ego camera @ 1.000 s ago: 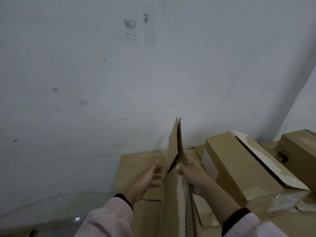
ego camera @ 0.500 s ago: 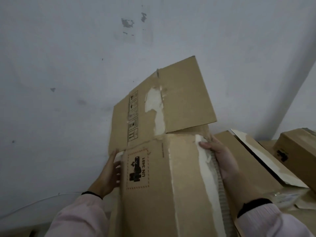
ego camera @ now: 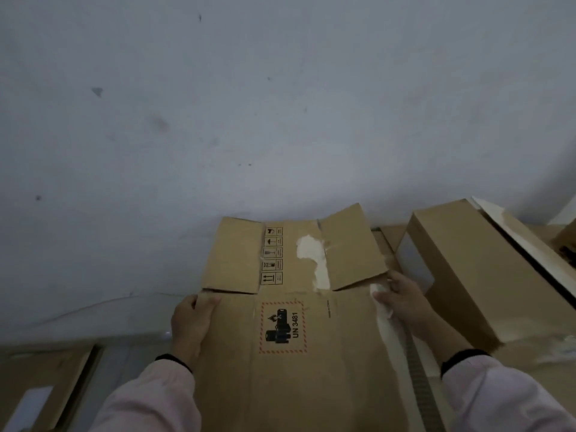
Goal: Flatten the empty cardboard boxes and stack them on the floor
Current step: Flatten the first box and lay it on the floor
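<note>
A flattened brown cardboard box (ego camera: pixel 339 344) with a red-bordered "UN 3481" label lies almost flat in front of me, its top flaps spread toward the wall. My left hand (ego camera: pixel 190 325) grips its left edge, thumb on top. My right hand (ego camera: pixel 402 300) holds the right edge at a torn white strip, fingers curled round it.
A long unflattened cardboard box (ego camera: pixel 467 275) with a loose flap stands to the right. More flat cardboard (ego camera: pixel 386 235) lies behind and under it. A further piece of cardboard (ego camera: pixel 46 388) sits at the lower left. A grey-white wall (ego camera: pixel 280 104) rises straight ahead.
The box was edge-on and upright, then swung open to show its face. It now lies lower and flatter, flaps folded back toward the wall, with both hands on its side edges.
</note>
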